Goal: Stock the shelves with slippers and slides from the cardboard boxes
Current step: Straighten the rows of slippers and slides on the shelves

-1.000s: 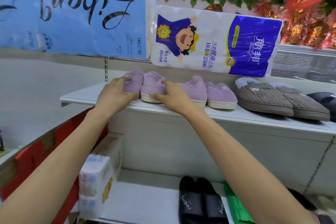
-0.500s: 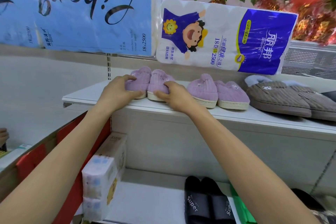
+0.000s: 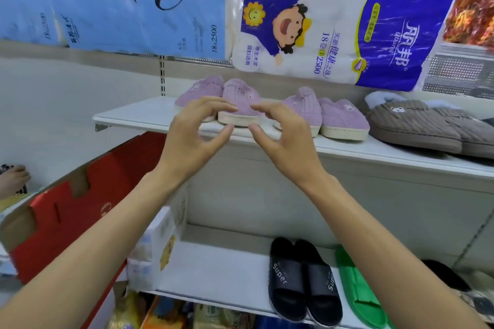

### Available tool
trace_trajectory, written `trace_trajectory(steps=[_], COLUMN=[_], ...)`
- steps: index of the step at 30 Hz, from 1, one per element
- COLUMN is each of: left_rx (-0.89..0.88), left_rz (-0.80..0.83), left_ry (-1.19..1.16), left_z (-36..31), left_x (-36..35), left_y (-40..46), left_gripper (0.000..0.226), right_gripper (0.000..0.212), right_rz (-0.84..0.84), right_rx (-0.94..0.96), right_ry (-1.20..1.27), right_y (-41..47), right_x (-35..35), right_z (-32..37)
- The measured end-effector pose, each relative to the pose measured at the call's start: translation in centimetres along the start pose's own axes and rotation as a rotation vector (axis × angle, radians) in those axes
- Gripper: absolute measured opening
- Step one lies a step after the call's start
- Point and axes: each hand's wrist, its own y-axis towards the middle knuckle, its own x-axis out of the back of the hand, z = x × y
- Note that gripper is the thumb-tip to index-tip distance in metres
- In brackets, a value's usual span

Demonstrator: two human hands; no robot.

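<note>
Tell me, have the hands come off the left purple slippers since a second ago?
Yes. Both the left hand and right hand drew back toward the shelf edge, leaving the purple slippers untouched.

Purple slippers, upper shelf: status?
Left hand and right hand open, no grip on anything. Leftmost pair of purple corduroy slippers resting on white upper shelf. Nothing in the way.

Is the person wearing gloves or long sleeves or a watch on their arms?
No. The left hand and right hand are bare, with no gloves and no rings that show. Both forearms are bare too: no sleeves reach into view, and neither wrist has a watch or bracelet. The nails look short and unpainted.
</note>
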Motion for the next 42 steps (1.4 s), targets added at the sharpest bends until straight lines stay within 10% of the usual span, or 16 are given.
trace_trajectory(steps=[5,20,28,42], left_rx=[0.007,0.534,0.79,0.719], left_rz=[0.113,0.728,0.775,0.72], left_ry=[-0.152,-0.137,0.056,0.034], left_z=[-2.5,0.8,2.3,3.5], left_x=[-5.2,-26.0,-30.0,-31.3], left_y=[-6.1,-27.4,-33.0,-36.4], left_gripper=[0.026,0.052,0.071,0.097], right_gripper=[0.026,0.057,0.084,0.098], right_rz=[0.024,0.535,0.701,0.65], right_rx=[0.012,-0.728,-0.851,-0.727], right_ry=[0.036,-0.098,-0.059,-0.109], right_y=[-8.3,-34.1,-39.8,-43.8], right_x=[4.0,5.6,3.5,1.6], right_z=[-1.8,-21.0,-26.4,-27.0])
